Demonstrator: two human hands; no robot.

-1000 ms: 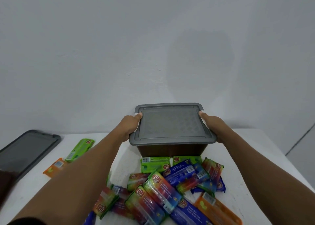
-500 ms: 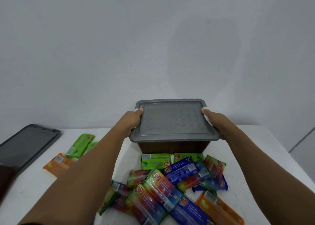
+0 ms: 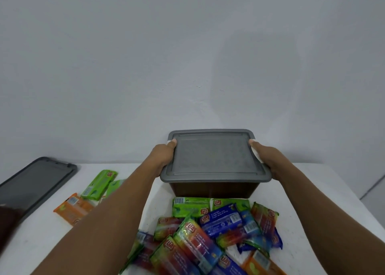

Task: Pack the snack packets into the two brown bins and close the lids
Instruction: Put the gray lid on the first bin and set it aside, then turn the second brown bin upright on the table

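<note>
A brown bin [image 3: 212, 189] stands at the middle of the white table, covered by a grey lid [image 3: 214, 153]. My left hand [image 3: 161, 156] grips the lid's left edge with the thumb on top. My right hand [image 3: 268, 160] grips the right edge the same way. A heap of snack packets [image 3: 208, 235] in green, blue, rainbow and orange wrappers lies just in front of the bin. Green packets [image 3: 99, 184] and an orange packet [image 3: 73, 209] lie to the left of my left arm.
A second grey lid [image 3: 37, 183] lies flat at the table's left edge, with a dark brown shape [image 3: 8, 222] at its near end. A pale wall rises right behind the bin. The table's right edge [image 3: 354, 193] runs beyond my right arm.
The view has shifted slightly, and the bin with both hands on its lid sits a touch closer and higher in frame. Both hands keep the same hold on the lid.
</note>
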